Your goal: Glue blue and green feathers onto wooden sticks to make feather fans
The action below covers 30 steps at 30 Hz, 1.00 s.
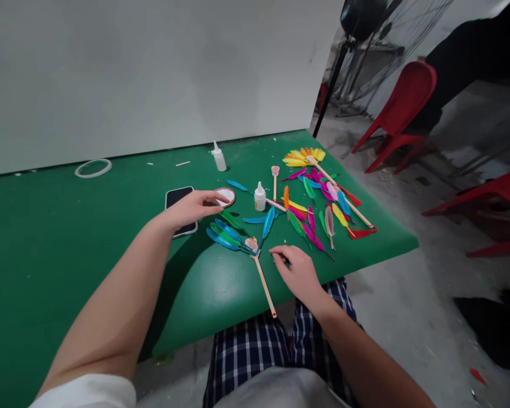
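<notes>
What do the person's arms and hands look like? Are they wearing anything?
Both arms are bare from the short white sleeves down. The left hand and right hand have no gloves, and no rings, watch or bracelets can be seen. Blue-and-white checked shorts cover the lap.

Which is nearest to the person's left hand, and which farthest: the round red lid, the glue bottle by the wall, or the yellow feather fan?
From the left hand:
1. Round red lid, at its fingertips.
2. Glue bottle, behind, by the wall.
3. Yellow feather fan, far right.
</notes>
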Each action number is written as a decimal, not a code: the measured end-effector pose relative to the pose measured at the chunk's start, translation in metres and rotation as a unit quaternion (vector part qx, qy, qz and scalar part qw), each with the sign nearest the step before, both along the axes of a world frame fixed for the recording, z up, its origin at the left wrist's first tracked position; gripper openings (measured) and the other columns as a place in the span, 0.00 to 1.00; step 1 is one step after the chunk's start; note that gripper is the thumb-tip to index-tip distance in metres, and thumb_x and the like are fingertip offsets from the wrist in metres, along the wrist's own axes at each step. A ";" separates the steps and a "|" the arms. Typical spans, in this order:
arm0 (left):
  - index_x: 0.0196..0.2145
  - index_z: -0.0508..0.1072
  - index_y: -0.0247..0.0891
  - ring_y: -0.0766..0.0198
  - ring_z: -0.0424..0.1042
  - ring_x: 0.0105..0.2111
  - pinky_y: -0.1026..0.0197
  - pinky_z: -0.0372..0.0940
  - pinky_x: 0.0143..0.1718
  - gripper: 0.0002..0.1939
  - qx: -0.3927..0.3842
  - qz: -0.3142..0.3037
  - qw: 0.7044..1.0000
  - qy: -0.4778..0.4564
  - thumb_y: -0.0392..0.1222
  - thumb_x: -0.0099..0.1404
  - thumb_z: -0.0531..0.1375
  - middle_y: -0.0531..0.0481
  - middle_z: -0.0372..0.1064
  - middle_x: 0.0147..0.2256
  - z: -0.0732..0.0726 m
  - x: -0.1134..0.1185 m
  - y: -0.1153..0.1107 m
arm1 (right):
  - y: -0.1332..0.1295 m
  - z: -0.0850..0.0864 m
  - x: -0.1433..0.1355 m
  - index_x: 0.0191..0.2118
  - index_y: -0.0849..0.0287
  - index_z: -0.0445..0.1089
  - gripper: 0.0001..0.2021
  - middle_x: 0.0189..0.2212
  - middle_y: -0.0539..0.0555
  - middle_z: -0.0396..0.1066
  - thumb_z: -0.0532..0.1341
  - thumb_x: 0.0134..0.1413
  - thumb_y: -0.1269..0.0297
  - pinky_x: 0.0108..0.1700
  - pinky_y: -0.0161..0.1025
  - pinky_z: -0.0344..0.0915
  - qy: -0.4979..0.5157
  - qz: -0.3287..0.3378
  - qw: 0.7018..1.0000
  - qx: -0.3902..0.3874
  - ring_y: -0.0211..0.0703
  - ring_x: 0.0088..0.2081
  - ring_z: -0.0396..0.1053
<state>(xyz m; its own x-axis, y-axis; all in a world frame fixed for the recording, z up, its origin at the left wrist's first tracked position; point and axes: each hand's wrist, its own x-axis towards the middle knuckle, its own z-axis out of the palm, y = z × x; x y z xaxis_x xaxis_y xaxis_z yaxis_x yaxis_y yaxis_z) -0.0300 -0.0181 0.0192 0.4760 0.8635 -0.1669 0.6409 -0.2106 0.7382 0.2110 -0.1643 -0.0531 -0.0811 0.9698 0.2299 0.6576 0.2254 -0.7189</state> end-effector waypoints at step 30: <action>0.40 0.73 0.40 0.55 0.66 0.45 0.59 0.60 0.47 0.20 0.032 0.029 0.999 -0.007 0.52 0.52 0.57 0.47 0.70 0.44 -0.003 0.005 0.000 | -0.005 -0.001 0.000 0.36 0.56 0.70 0.10 0.28 0.51 0.72 0.52 0.54 0.66 0.28 0.33 0.62 0.117 -0.043 0.992 -0.017 0.36 0.28 0.68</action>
